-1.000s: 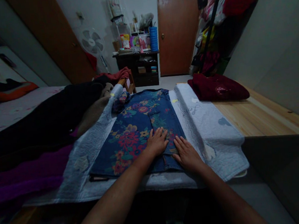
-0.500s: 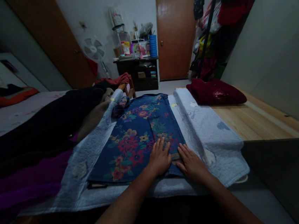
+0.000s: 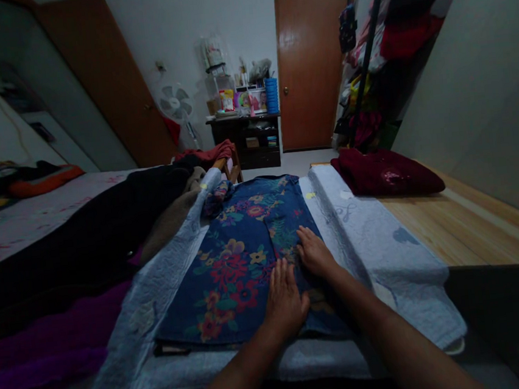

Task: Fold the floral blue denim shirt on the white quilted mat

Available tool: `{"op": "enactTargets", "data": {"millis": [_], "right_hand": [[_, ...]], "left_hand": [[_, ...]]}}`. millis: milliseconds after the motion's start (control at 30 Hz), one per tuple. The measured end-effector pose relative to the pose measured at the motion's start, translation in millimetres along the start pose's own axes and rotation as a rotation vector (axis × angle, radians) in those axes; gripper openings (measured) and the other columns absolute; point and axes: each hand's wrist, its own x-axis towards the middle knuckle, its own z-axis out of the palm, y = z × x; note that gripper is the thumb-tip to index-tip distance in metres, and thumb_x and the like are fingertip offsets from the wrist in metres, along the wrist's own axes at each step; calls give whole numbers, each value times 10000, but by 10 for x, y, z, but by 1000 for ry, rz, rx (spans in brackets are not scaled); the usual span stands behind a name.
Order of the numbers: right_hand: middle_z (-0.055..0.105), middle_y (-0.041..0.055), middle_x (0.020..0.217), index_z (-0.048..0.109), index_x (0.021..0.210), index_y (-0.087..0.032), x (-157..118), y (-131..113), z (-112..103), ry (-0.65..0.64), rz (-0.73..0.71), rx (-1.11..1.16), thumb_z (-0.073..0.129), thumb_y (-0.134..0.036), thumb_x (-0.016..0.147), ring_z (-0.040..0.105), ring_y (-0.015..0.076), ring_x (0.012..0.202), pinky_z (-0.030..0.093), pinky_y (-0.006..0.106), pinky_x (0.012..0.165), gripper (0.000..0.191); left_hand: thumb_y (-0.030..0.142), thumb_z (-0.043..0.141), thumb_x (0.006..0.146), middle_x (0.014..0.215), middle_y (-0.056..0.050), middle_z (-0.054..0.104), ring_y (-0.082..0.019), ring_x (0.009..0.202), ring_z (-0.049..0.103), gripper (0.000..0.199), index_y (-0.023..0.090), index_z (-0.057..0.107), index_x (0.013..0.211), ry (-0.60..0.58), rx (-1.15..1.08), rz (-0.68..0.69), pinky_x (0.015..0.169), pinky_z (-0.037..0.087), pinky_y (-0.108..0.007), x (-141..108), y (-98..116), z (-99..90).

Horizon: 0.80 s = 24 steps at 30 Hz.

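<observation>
A dark blue garment with a floral print (image 3: 230,270) lies spread on a pale quilted cloth (image 3: 147,315) in front of me. My left hand (image 3: 284,302) rests flat on its near part, fingers stretched out and pointing away from me. Farther up, by the garment's right edge, my right hand (image 3: 313,250) lies on the fabric with its fingers extended. Neither hand grips anything. A bunched piece of similar patterned fabric (image 3: 217,198) sits at the garment's far left corner.
On the left are a dark garment (image 3: 69,219) and purple cloth (image 3: 65,329). A folded maroon garment (image 3: 385,170) lies on the wooden board (image 3: 465,230) at right. Farther back stand a fan (image 3: 176,103), a dark cabinet (image 3: 246,153) and a wooden door (image 3: 305,68).
My right hand has slid away from me along the garment's right side. My left hand stays flat near the front. The view has tilted slightly upward.
</observation>
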Motion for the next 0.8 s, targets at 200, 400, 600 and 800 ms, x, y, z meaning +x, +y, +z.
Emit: {"op": "enactTargets", "data": {"millis": [200, 400, 600, 800], "right_hand": [[416, 162, 1497, 483, 1374, -87, 492, 43, 169, -193, -18, -3, 411, -365, 970, 350, 264, 1399, 279, 385, 1129, 495], [566, 215, 1328, 558, 1278, -66, 1148, -52, 82, -176, 70, -18, 424, -411, 956, 504, 286, 1266, 366, 374, 1042, 491], [234, 111, 1595, 301, 1505, -167, 1439, -105, 362, -64, 92, 12, 380, -423, 975, 200, 281, 1456, 223, 425, 1136, 593], [248, 86, 1593, 339, 1497, -207, 1409, -56, 574, -79, 88, 0, 354, -513, 963, 177, 294, 1461, 143, 485, 1155, 616]], "left_hand": [[288, 498, 839, 1583, -209, 210, -318, 1481, 110, 647, 67, 346, 1427, -45, -62, -46, 1196, 206, -547, -10, 10, -12], [421, 536, 846, 1587, -175, 225, -326, 1482, 125, 657, 100, 407, 1405, -197, -186, -55, 1188, 197, -557, 49, -85, -247], [420, 563, 864, 1435, -109, 492, -276, 1373, 371, 407, 196, 559, 1203, -236, -298, 31, 1155, 291, -448, 240, -323, -531], [354, 668, 776, 1220, -61, 572, -241, 1168, 469, 290, 224, 574, 1018, -292, -290, 185, 1015, 390, -354, 384, -446, -697]]}}
